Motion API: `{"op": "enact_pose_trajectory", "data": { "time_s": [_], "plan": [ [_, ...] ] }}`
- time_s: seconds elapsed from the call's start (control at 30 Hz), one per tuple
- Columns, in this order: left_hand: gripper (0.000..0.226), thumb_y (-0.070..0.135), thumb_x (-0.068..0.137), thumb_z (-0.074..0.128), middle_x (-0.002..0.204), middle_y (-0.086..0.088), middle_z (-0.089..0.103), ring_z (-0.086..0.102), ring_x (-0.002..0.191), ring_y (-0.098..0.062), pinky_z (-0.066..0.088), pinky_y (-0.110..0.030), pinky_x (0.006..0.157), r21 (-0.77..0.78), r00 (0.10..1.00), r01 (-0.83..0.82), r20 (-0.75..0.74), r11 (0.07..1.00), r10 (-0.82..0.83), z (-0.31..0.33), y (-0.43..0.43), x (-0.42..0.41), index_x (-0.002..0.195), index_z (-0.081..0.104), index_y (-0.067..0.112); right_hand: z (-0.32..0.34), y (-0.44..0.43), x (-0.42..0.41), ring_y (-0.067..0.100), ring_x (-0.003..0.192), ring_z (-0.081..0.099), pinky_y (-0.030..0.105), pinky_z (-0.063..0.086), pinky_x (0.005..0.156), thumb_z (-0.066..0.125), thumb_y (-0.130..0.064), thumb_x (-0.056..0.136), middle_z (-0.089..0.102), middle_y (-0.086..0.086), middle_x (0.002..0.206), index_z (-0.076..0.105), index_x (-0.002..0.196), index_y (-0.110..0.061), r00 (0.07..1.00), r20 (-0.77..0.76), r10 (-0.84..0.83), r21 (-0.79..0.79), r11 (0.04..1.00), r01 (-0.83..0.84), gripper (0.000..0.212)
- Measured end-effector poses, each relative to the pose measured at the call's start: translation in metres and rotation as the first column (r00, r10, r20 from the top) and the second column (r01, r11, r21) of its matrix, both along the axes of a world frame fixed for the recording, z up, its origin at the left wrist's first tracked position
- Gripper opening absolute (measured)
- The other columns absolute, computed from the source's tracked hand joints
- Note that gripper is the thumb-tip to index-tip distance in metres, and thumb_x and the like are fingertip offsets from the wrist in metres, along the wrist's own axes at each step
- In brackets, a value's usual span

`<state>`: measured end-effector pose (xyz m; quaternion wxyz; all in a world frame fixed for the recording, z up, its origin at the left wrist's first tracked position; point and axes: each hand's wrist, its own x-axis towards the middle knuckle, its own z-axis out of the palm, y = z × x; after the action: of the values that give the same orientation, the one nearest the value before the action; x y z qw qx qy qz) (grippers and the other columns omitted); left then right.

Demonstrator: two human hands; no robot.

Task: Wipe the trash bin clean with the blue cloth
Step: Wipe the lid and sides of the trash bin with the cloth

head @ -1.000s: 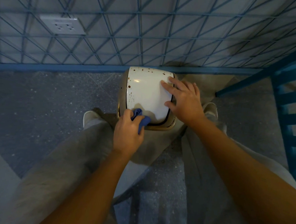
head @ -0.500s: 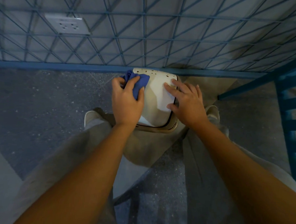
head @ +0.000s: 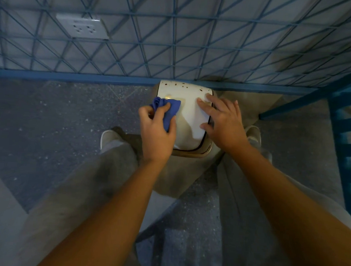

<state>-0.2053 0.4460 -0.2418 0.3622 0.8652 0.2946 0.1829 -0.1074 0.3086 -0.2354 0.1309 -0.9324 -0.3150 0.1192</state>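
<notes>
The trash bin stands on the floor against the wall, between my feet. Its lid is white, with brown specks along the far edge, and its body is tan. My left hand grips the bunched blue cloth and holds it against the lid's left side. My right hand lies on the lid's right side with fingers spread flat, the thumb near the right rim.
A blue wire grid covers the wall behind the bin, with a white socket plate at upper left. A blue frame stands at the right. My shoes flank the bin on the speckled grey floor.
My left hand swept the cloth from the lid's near left corner up to the far left corner, then back down to the left middle. My right hand stayed on the lid.
</notes>
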Motion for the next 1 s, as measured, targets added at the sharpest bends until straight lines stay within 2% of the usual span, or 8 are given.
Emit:
{"op": "enact_pose_trajectory", "data": {
  "time_s": [0.2,0.3,0.4,0.47,0.6,0.73,0.83,1.0],
  "plan": [
    [0.033,0.016,0.084,0.063,0.114,-0.020,0.042,0.038,0.096,-0.012,0.033,-0.014,0.089,-0.036,0.979,-0.203,-0.028,0.978,0.202,-0.006,0.007,-0.008,0.115,0.057,0.005,0.000,-0.001,-0.001,0.030,0.138,0.028,0.056,0.009,0.116,0.064,-0.021,0.083,0.035,0.002,0.150,0.036,0.141,-0.029,1.000,-0.006,-0.007,0.002,1.000,0.007,0.065],
    [0.035,0.014,0.083,0.064,0.113,-0.019,0.042,0.040,0.095,-0.013,0.034,-0.016,0.088,-0.015,0.992,-0.108,-0.066,0.994,0.107,-0.006,-0.001,-0.014,0.116,0.056,0.005,0.000,-0.001,0.000,0.030,0.139,0.027,0.055,0.008,0.116,0.064,-0.022,0.083,0.035,0.001,0.150,0.036,0.141,-0.029,1.000,-0.010,-0.016,0.001,1.000,0.016,0.065],
    [0.037,0.011,0.082,0.064,0.110,-0.020,0.044,0.050,0.095,-0.025,0.037,-0.023,0.085,0.020,0.989,0.056,-0.137,0.998,-0.053,-0.011,-0.018,-0.025,0.118,0.056,0.007,0.000,-0.001,0.000,0.029,0.139,0.025,0.054,0.007,0.116,0.063,-0.023,0.084,0.033,0.000,0.151,0.034,0.142,-0.030,1.000,-0.011,-0.018,-0.011,1.000,0.018,0.065],
    [0.037,0.012,0.082,0.064,0.112,-0.020,0.044,0.052,0.097,-0.029,0.039,-0.025,0.084,0.001,0.986,0.018,-0.164,1.000,-0.017,-0.014,-0.023,-0.030,0.118,0.056,0.008,0.000,-0.002,0.001,0.030,0.139,0.025,0.055,0.007,0.116,0.063,-0.024,0.084,0.033,0.000,0.151,0.034,0.142,-0.031,1.000,-0.009,-0.018,-0.013,1.000,0.018,0.065],
    [0.033,0.015,0.083,0.064,0.113,-0.021,0.044,0.051,0.098,-0.029,0.037,-0.023,0.087,-0.056,0.968,-0.218,-0.138,0.974,0.209,-0.016,-0.015,-0.028,0.114,0.057,0.006,0.000,-0.001,0.000,0.029,0.140,0.025,0.055,0.007,0.117,0.063,-0.027,0.085,0.032,-0.002,0.152,0.033,0.142,-0.033,1.000,-0.014,-0.008,-0.031,0.999,0.008,0.064],
    [0.031,0.013,0.083,0.064,0.111,-0.020,0.043,0.052,0.094,-0.027,0.038,-0.022,0.082,-0.033,0.977,-0.129,-0.178,0.991,0.121,-0.012,-0.021,-0.030,0.113,0.057,0.005,0.001,-0.001,0.000,0.028,0.141,0.024,0.053,0.005,0.117,0.062,-0.026,0.085,0.031,-0.002,0.152,0.033,0.142,-0.032,1.000,-0.014,-0.013,-0.021,1.000,0.012,0.064],
    [0.031,0.014,0.084,0.063,0.113,-0.021,0.044,0.053,0.096,-0.031,0.040,-0.026,0.082,0.004,0.962,-0.050,-0.269,0.999,0.049,-0.013,-0.029,-0.038,0.112,0.056,0.005,0.001,-0.001,0.000,0.029,0.141,0.024,0.053,0.004,0.116,0.063,-0.025,0.085,0.032,-0.001,0.152,0.034,0.142,-0.031,1.000,-0.012,-0.018,-0.017,1.000,0.018,0.064],
    [0.034,0.016,0.086,0.061,0.120,-0.019,0.042,0.051,0.102,-0.029,0.039,-0.025,0.088,-0.016,0.915,-0.117,-0.391,0.993,0.101,-0.015,-0.033,-0.050,0.117,0.053,0.008,0.001,-0.001,0.000,0.030,0.141,0.024,0.054,0.004,0.116,0.064,-0.025,0.084,0.033,-0.001,0.151,0.035,0.142,-0.031,1.000,-0.003,-0.013,-0.015,1.000,0.013,0.065]
  ]
}}
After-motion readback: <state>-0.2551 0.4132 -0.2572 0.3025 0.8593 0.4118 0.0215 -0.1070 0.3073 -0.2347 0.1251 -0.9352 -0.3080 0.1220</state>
